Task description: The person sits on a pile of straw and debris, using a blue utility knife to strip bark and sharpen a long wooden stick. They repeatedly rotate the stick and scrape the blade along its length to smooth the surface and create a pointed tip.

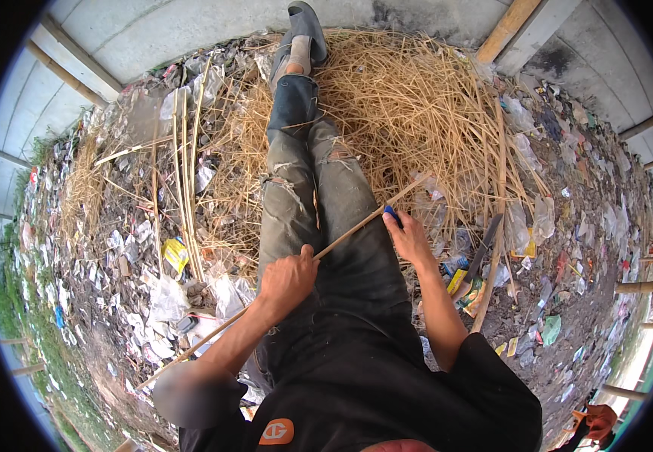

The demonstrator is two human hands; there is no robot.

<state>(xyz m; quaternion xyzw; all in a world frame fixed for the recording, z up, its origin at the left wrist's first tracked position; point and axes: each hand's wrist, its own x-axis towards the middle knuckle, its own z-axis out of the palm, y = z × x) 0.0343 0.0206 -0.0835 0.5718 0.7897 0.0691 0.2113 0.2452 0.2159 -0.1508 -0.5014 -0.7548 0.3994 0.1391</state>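
A long, thin bamboo strip [356, 227] slants across my thighs, from beside my left elbow up to the straw on the right. My left hand [290, 282] is closed around it, above my lap. Further up the strip, my right hand [411, 239] is closed with a small blue object [393, 216] between thumb and fingers, pressed against the strip. Its exact kind is too covered to make out. My legs, in torn grey trousers [289, 218], stretch forward under the strip.
Loose straw [394, 98] lies thick around my legs. Several bamboo strips [187, 181] lie at the left. Beside my right forearm are a dark long blade [484, 245] and a bamboo length [498, 196]. Plastic litter [168, 299] covers the ground, and a concrete wall [183, 38] stands ahead.
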